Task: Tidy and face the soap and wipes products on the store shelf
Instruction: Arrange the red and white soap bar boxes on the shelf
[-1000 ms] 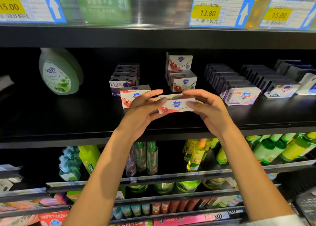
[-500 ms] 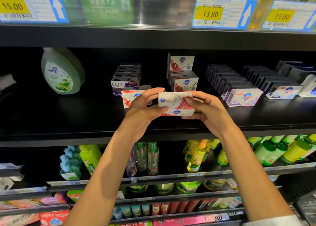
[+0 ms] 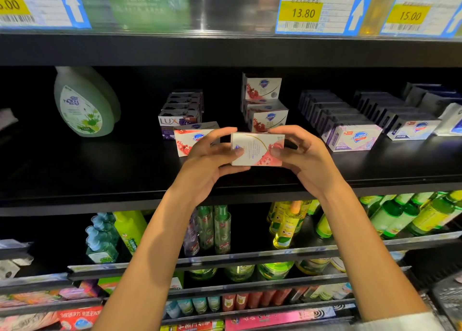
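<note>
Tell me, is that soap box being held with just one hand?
No: the left hand and the right hand each grip one end of the soap box.

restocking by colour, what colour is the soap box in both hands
White with pink-red fruit print, soap box, head view.

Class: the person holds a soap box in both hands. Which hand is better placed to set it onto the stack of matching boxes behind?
Probably the right hand: it grips the soap box on the side just below the stack. The left hand sits nearer the Lux boxes.
</note>
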Tool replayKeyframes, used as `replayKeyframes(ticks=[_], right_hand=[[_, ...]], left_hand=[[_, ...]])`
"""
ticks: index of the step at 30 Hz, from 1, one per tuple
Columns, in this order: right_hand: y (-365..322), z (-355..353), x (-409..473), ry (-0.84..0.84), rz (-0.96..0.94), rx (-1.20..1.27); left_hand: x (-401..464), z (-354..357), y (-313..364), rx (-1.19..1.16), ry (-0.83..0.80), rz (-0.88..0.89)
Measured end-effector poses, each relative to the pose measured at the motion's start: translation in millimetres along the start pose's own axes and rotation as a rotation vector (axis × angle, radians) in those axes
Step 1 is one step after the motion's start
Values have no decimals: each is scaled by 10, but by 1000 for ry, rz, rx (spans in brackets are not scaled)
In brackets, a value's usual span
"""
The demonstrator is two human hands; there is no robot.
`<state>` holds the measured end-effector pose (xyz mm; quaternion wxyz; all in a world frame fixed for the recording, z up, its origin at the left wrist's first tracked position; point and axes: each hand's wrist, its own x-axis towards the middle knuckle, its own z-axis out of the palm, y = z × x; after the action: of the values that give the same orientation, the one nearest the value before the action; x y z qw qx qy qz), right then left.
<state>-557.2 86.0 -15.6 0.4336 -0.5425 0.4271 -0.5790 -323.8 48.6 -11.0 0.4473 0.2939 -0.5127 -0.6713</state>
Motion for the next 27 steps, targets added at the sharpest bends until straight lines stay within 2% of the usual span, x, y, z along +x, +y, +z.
replayKeyframes(ticks=[5,11,17,27], right_hand=[[-17,1,11,13,23,34],[-107,81,22,43,156,59],[-59,43,2,31,95,51],[2,-8,-6,0,-10,62]], left_hand=[[-7,-10,-14,38,-12,45],[-15,-19,-17,57,-42,79],[-23,-7,-16,96,-41,73],[4,21,-16,-2,-17,22]])
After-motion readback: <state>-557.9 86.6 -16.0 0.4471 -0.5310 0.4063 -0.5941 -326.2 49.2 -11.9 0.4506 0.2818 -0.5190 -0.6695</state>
